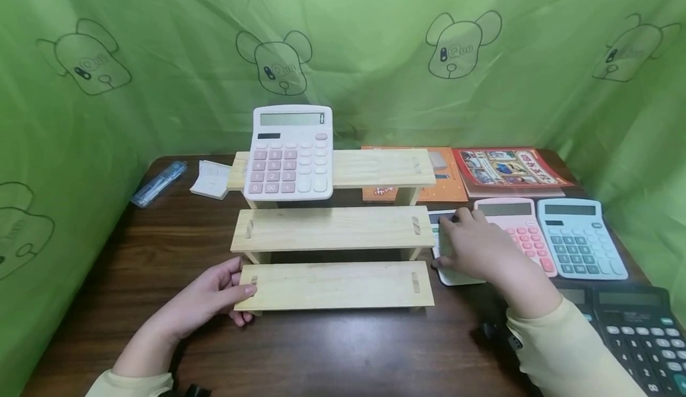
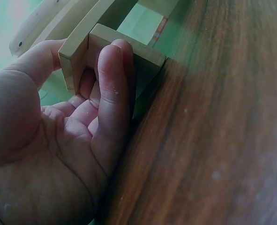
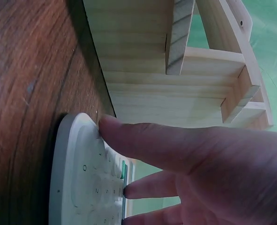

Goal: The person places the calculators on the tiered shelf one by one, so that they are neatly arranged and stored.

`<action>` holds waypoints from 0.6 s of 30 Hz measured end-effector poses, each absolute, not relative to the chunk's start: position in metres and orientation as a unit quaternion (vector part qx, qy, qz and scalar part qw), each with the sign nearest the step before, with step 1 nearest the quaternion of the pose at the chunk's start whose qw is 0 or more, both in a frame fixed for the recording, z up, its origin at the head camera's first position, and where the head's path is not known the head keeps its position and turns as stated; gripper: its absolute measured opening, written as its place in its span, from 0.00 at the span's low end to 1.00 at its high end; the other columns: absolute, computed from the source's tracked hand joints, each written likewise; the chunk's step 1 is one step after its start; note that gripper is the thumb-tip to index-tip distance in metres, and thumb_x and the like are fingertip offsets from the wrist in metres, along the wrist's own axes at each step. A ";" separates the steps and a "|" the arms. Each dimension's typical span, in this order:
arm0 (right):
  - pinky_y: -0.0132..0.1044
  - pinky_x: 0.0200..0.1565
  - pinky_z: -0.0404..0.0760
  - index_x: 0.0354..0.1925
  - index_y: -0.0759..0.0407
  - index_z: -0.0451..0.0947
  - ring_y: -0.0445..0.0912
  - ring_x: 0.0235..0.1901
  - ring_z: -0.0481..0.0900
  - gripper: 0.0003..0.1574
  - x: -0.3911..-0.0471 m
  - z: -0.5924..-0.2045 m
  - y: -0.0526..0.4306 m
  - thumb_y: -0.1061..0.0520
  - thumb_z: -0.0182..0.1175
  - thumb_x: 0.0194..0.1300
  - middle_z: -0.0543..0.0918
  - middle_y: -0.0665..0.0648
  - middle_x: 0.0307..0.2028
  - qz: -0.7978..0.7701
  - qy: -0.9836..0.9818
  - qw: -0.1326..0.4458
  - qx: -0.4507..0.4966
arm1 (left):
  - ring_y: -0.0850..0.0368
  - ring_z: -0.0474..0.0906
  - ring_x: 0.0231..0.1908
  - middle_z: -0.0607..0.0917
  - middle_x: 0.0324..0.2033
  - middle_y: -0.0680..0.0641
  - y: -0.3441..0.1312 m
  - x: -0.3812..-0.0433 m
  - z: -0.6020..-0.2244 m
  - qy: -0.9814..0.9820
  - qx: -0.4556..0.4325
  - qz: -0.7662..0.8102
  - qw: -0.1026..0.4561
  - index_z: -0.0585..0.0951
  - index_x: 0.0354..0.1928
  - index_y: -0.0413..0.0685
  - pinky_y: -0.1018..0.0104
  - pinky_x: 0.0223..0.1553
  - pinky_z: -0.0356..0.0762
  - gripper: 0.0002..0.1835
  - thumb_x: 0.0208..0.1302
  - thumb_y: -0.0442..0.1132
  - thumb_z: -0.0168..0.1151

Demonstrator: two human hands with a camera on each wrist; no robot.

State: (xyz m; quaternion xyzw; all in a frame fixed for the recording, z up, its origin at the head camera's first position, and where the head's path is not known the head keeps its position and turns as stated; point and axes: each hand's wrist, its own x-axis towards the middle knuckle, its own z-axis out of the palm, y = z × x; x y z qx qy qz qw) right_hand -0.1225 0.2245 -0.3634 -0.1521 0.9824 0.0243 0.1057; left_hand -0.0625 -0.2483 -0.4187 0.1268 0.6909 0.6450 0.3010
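Observation:
A three-tier wooden stand [image 1: 334, 287] sits on the table. My left hand [image 1: 211, 294] grips the left end of its lowest step, thumb on top and fingers curled underneath; the left wrist view shows them around the board's end. A white calculator [image 1: 455, 277] lies just right of the stand. Over it reaches my right hand [image 1: 477, 245], the thumb at its near-left edge and the fingertips toward its display end. In the right wrist view those fingers look fairly straight over the calculator's face. Another white calculator with pinkish keys [image 1: 292, 153] leans upright on the top step, showing 0.
Pink [image 1: 506, 208] and light blue [image 1: 581, 236] calculators lie to the right, with black ones [image 1: 635, 319] nearer the front. Behind stand an orange book [image 1: 393, 194] and a red booklet [image 1: 509, 168]. White papers [image 1: 211, 178] and a blue packet [image 1: 159, 184] lie back left.

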 end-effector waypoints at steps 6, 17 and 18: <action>0.62 0.43 0.79 0.65 0.62 0.69 0.65 0.54 0.65 0.57 -0.121 -0.362 0.223 0.29 0.70 0.47 0.69 0.70 0.55 0.021 0.982 0.102 -0.161 | 0.36 0.83 0.29 0.81 0.39 0.29 -0.248 -0.066 -0.416 0.696 0.122 0.638 0.305 0.64 0.57 0.33 0.43 0.28 0.83 0.19 0.73 0.37 0.53; 0.53 0.38 0.80 0.68 0.62 0.64 0.60 0.50 0.64 0.61 -0.119 -0.370 0.214 0.36 0.75 0.44 0.68 0.66 0.55 0.002 0.979 0.096 -0.182 | 0.37 0.83 0.29 0.82 0.39 0.29 -0.248 -0.063 -0.414 0.699 0.115 0.634 0.310 0.64 0.57 0.32 0.42 0.29 0.83 0.19 0.73 0.37 0.53; 0.52 0.37 0.80 0.69 0.61 0.63 0.60 0.51 0.63 0.61 -0.119 -0.370 0.213 0.37 0.75 0.44 0.67 0.66 0.54 -0.003 0.980 0.098 -0.176 | 0.37 0.83 0.29 0.82 0.39 0.29 -0.247 -0.064 -0.414 0.700 0.115 0.633 0.309 0.64 0.57 0.33 0.42 0.29 0.83 0.19 0.73 0.37 0.53</action>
